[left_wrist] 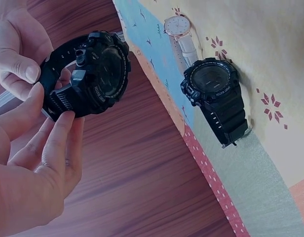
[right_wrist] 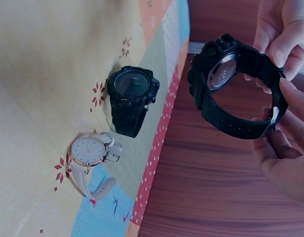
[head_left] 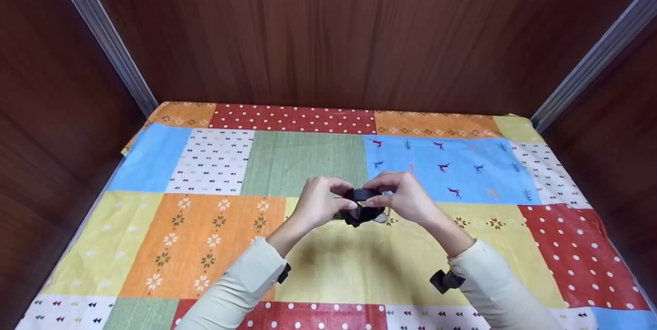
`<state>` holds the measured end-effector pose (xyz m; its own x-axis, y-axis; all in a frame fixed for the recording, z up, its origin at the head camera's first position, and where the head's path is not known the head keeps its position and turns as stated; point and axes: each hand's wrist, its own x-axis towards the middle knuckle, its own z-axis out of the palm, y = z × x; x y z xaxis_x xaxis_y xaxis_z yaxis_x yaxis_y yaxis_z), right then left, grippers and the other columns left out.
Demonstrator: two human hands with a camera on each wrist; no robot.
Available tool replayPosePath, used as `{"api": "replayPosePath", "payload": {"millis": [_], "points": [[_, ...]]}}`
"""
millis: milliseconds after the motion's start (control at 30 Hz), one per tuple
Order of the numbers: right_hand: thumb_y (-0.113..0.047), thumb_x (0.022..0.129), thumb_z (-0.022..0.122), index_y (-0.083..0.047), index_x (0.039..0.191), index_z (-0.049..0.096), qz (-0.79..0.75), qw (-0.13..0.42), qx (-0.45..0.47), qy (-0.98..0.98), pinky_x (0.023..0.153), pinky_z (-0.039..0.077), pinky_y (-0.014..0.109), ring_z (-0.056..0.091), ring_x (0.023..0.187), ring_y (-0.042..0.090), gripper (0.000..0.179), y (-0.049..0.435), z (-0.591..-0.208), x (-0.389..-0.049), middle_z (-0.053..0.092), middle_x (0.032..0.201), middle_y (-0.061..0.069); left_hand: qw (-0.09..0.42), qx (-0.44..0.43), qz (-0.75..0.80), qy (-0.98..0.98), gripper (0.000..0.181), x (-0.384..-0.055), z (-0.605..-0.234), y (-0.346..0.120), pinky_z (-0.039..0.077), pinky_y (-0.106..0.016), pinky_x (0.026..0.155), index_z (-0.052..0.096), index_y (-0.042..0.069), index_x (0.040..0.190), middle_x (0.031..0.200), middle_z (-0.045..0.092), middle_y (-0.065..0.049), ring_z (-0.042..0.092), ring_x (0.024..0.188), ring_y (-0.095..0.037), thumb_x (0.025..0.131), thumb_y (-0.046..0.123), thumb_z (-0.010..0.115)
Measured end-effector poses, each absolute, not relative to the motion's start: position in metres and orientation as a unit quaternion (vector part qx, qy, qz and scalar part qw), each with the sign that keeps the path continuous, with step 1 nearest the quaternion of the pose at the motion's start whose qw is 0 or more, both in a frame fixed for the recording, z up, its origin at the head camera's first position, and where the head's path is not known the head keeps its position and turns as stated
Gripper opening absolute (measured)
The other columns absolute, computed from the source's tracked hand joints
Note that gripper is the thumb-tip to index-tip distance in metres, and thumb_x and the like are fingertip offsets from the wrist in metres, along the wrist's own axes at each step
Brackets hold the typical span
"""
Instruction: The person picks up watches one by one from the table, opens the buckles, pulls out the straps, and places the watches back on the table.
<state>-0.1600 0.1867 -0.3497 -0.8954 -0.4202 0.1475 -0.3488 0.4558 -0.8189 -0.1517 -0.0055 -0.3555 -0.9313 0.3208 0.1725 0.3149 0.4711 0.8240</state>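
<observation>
Both hands hold a black digital wristwatch [left_wrist: 110, 74] up over the cloth, its strap bent into a loop. My left hand [head_left: 321, 199] pinches the strap between thumb and fingers on one side. From the other side my right hand [head_left: 403, 196] grips the strap near the silver buckle [right_wrist: 274, 115]. The steel case back [right_wrist: 222, 72] shows through the loop in the right wrist view. Below the hands lie a second black wristwatch [right_wrist: 132, 86] and a white-strapped watch with a rose-gold rim [right_wrist: 89, 150], side by side on the cloth.
A patchwork-patterned cloth [head_left: 328, 273] covers the table. Dark wood panels [head_left: 318, 32] stand behind it and at both sides, with metal strips [head_left: 110, 37] at the corners. A small black device [head_left: 446, 281] sits at the right wrist.
</observation>
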Motion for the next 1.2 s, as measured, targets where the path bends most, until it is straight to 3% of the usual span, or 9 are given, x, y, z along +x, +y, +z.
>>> {"api": "replayPosePath", "payload": {"millis": [367, 700, 967, 1200], "points": [[-0.003, 0.077, 0.071, 0.006, 0.097, 0.067, -0.501, 0.066, -0.203, 0.839, 0.071, 0.051, 0.024, 0.064, 0.081, 0.019, 0.022, 0.193, -0.345, -0.161, 0.066, 0.091, 0.016, -0.002, 0.181, 0.488, 0.854, 0.025, -0.152, -0.356, -0.007, 0.047, -0.035, 0.082, 0.070, -0.001, 0.094, 0.083, 0.069, -0.008, 0.062, 0.085, -0.020, 0.070, 0.005, 0.076], [0.002, 0.079, 0.066, 0.011, 0.106, 0.062, -0.519, 0.074, -0.211, 0.825, 0.077, 0.051, 0.026, 0.062, 0.092, 0.029, 0.029, 0.196, -0.345, -0.162, 0.063, 0.099, 0.022, -0.001, 0.177, 0.490, 0.854, 0.022, -0.151, -0.355, -0.006, 0.048, -0.033, 0.081, 0.071, 0.001, 0.093, 0.082, 0.069, -0.007, 0.062, 0.084, -0.018, 0.072, 0.004, 0.074], [-0.004, 0.079, 0.069, 0.005, 0.095, 0.066, -0.499, 0.061, -0.219, 0.836, 0.076, 0.050, 0.024, 0.061, 0.086, 0.021, 0.019, 0.204, -0.345, -0.165, 0.065, 0.090, 0.014, -0.011, 0.175, 0.484, 0.857, 0.019, -0.152, -0.356, -0.009, 0.049, -0.028, 0.076, 0.071, 0.003, 0.090, 0.082, 0.069, -0.006, 0.062, 0.083, -0.018, 0.072, 0.005, 0.075], [-0.011, 0.079, 0.070, 0.003, 0.097, 0.064, -0.512, 0.094, -0.198, 0.831, 0.075, 0.049, 0.026, 0.062, 0.082, 0.016, 0.023, 0.212, -0.344, -0.167, 0.067, 0.088, 0.010, -0.002, 0.169, 0.502, 0.848, 0.020, -0.152, -0.358, -0.010, 0.051, -0.019, 0.061, 0.071, 0.002, 0.091, 0.083, 0.068, -0.009, 0.062, 0.083, -0.019, 0.072, 0.004, 0.075]]}}
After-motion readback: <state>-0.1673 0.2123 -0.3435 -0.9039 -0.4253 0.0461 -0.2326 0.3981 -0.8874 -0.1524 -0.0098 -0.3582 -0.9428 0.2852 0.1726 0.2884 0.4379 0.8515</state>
